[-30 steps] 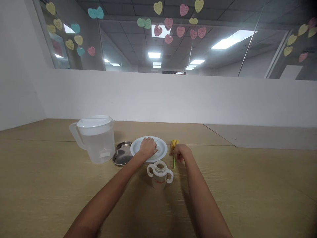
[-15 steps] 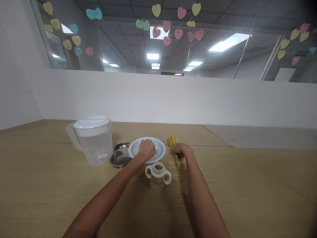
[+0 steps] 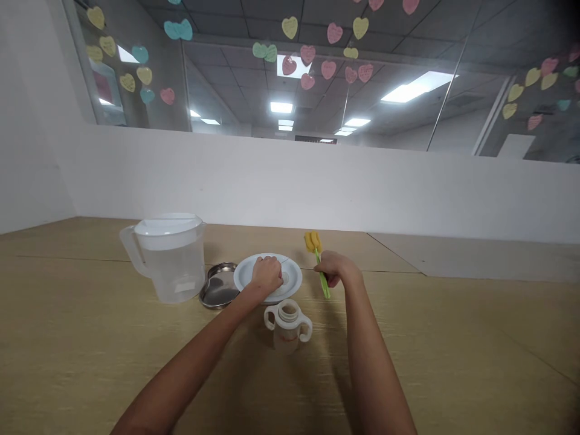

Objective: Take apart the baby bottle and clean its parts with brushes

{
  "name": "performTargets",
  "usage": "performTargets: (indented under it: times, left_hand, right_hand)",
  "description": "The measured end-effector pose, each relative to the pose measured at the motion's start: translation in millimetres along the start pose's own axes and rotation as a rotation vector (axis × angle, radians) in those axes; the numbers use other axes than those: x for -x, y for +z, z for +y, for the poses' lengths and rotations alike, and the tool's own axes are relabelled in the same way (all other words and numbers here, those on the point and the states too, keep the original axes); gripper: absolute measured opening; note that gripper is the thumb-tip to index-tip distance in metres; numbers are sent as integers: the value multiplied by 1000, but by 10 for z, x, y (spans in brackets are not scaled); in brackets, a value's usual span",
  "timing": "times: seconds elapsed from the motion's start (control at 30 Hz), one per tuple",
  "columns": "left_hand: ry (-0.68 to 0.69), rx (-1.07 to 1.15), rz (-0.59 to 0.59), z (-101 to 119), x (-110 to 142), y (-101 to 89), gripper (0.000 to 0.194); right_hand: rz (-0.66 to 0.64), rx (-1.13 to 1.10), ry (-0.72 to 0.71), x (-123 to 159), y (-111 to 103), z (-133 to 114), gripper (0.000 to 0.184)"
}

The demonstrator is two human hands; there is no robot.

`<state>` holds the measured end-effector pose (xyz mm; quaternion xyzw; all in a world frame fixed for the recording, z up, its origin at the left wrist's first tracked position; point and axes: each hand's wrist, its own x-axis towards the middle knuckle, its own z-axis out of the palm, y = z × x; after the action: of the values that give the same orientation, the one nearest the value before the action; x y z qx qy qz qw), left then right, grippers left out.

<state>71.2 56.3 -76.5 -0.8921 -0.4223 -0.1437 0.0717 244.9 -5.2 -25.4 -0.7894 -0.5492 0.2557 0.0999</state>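
My right hand is closed round the green handle of a bottle brush, its yellow sponge head raised above the table. My left hand rests curled on a white plate, fingers closed over something small I cannot make out. In front of both hands stands a small open baby bottle with two side handles.
A clear plastic jug with a white lid holds water at the left. A shallow metal dish lies between jug and plate. A white partition wall runs behind the wooden table, with glass and paper hearts above.
My right hand has lifted the brush off the table, its sponge head now higher and tilted up. My left hand stays on the plate.
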Motion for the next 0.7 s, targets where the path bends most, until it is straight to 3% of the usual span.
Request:
performTargets:
  times: [0.4, 0.7]
  left_hand:
    - [-95, 359, -9, -174, 73, -236, 9]
    - [-86, 677, 149, -297, 49, -355, 16]
  right_hand:
    - [-35, 120, -267, 418, -50, -334, 11]
    - [-34, 186, -355, 499, -26, -389, 15]
